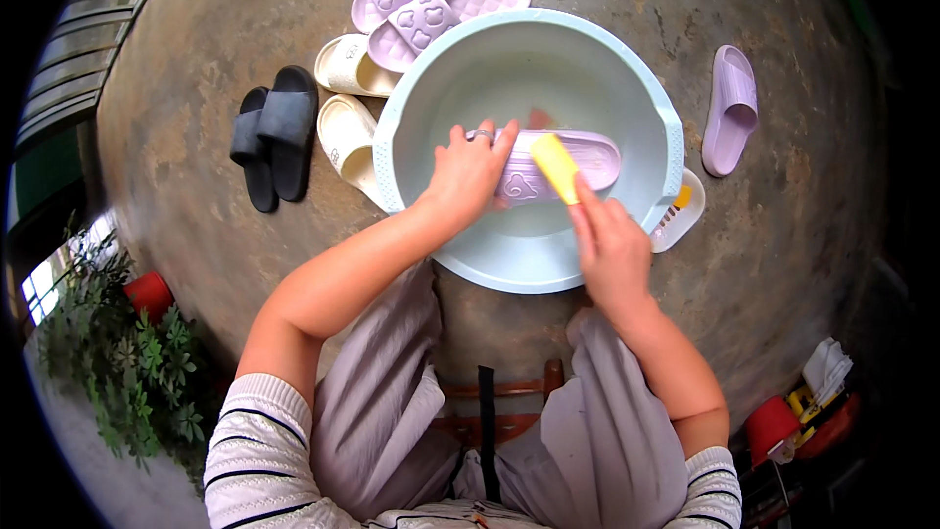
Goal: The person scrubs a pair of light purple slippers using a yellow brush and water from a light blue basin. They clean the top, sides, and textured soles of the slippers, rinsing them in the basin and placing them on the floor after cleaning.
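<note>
A light purple slipper (594, 157) lies sideways across the pale blue basin (529, 274), its sole end pointing right. My left hand (470, 171), with a ring on one finger, grips the slipper at its strap end over the basin's left half. In my right hand (612, 245) is a yellow brush (556, 167), its head resting against the slipper's footbed. The bristles are hidden beneath the brush. Shallow water seems to cover the basin's bottom, and a small reddish patch (540, 119) shows behind the slipper.
Left of the basin are cream slippers (348, 137), black slippers (289, 132) and a purple pair (431, 15). A single purple slipper (729, 113) lies to the right. A white soap dish (682, 216) touches the basin's right side. Leafy plants (127, 362) stand at lower left.
</note>
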The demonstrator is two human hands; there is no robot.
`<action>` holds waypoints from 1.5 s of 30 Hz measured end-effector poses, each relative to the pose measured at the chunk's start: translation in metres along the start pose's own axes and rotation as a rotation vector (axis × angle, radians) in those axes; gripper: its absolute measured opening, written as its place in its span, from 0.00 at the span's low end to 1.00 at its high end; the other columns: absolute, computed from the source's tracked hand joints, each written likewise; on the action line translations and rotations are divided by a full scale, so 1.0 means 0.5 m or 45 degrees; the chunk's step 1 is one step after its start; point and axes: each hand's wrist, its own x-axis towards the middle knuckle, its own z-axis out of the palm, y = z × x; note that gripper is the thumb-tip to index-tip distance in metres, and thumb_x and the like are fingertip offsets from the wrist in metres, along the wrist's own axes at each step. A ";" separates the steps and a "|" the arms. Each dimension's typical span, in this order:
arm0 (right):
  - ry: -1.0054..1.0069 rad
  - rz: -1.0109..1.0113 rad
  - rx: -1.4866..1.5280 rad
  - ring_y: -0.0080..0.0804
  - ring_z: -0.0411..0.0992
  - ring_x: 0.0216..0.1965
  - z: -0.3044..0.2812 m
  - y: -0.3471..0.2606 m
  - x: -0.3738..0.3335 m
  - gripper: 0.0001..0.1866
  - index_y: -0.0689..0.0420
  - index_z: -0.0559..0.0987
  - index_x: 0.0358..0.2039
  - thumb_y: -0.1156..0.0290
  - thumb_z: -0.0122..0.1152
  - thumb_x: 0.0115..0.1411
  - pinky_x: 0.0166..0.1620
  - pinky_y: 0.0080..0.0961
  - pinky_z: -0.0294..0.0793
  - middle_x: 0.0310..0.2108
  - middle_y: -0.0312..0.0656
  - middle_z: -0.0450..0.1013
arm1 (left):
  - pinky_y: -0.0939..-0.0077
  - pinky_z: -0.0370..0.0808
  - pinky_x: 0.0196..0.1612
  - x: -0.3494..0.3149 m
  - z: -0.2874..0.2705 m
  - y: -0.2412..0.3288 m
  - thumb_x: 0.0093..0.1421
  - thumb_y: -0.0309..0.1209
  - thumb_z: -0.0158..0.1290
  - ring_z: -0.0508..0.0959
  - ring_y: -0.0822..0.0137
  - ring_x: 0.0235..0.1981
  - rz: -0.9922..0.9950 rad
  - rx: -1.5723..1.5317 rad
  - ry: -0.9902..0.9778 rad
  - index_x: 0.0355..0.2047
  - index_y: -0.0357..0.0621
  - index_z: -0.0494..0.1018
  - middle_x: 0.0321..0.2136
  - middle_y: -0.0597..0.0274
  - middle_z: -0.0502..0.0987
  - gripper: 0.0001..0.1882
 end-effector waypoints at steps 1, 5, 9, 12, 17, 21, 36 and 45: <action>-0.076 -0.098 -0.033 0.38 0.71 0.20 0.014 -0.001 0.001 0.21 0.53 0.79 0.57 0.67 0.63 0.63 0.23 0.34 0.70 0.23 0.41 0.68 | 0.52 0.78 0.45 0.001 -0.007 0.001 0.32 0.38 0.76 0.74 0.40 0.48 -0.009 -0.046 -0.042 0.66 0.55 0.60 0.55 0.52 0.71 0.59; -0.058 -0.057 -0.101 0.39 0.72 0.18 0.054 0.030 0.062 0.21 0.54 0.79 0.55 0.65 0.63 0.62 0.21 0.36 0.70 0.22 0.42 0.69 | 0.57 0.79 0.46 0.003 -0.028 -0.014 0.34 0.47 0.76 0.79 0.42 0.41 -0.052 -0.218 -0.089 0.63 0.47 0.64 0.48 0.46 0.75 0.56; -0.020 -0.192 0.031 0.40 0.71 0.16 0.065 -0.004 0.023 0.19 0.53 0.80 0.54 0.64 0.63 0.63 0.21 0.36 0.70 0.20 0.41 0.69 | 0.57 0.79 0.46 0.007 -0.041 -0.013 0.34 0.49 0.76 0.80 0.44 0.41 -0.115 -0.308 -0.092 0.59 0.41 0.69 0.44 0.42 0.75 0.52; 0.031 -0.028 -0.083 0.39 0.71 0.16 0.071 0.059 0.052 0.20 0.53 0.80 0.55 0.63 0.64 0.62 0.21 0.36 0.70 0.19 0.40 0.68 | 0.57 0.78 0.47 0.014 -0.043 -0.010 0.34 0.49 0.76 0.80 0.44 0.42 -0.127 -0.359 -0.109 0.57 0.40 0.70 0.42 0.42 0.76 0.51; -0.030 -0.151 0.067 0.40 0.71 0.17 0.072 0.007 -0.010 0.19 0.52 0.80 0.54 0.64 0.64 0.62 0.21 0.36 0.69 0.19 0.41 0.69 | 0.57 0.78 0.47 0.013 -0.034 -0.023 0.36 0.45 0.76 0.80 0.44 0.43 -0.094 -0.328 -0.031 0.55 0.40 0.72 0.41 0.41 0.76 0.46; -0.005 -0.057 0.045 0.38 0.70 0.17 0.072 0.014 0.007 0.20 0.48 0.80 0.55 0.63 0.65 0.61 0.22 0.35 0.69 0.20 0.40 0.68 | 0.57 0.78 0.46 0.018 -0.048 -0.026 0.40 0.40 0.74 0.80 0.45 0.43 -0.129 -0.437 0.004 0.54 0.40 0.72 0.41 0.43 0.76 0.41; 0.208 -0.002 0.207 0.38 0.70 0.19 0.010 0.037 0.059 0.19 0.51 0.80 0.55 0.68 0.65 0.62 0.24 0.33 0.68 0.22 0.42 0.71 | 0.71 0.77 0.23 -0.024 -0.109 -0.006 0.70 0.28 0.46 0.78 0.66 0.21 -0.364 -1.175 0.134 0.49 0.32 0.67 0.31 0.51 0.76 0.11; 0.210 0.012 0.141 0.36 0.69 0.18 0.053 0.074 0.051 0.21 0.48 0.81 0.55 0.65 0.67 0.61 0.24 0.33 0.68 0.20 0.40 0.67 | 0.72 0.81 0.22 -0.032 -0.061 -0.014 0.71 0.28 0.43 0.80 0.64 0.25 -0.509 -1.437 0.105 0.51 0.33 0.59 0.38 0.49 0.73 0.13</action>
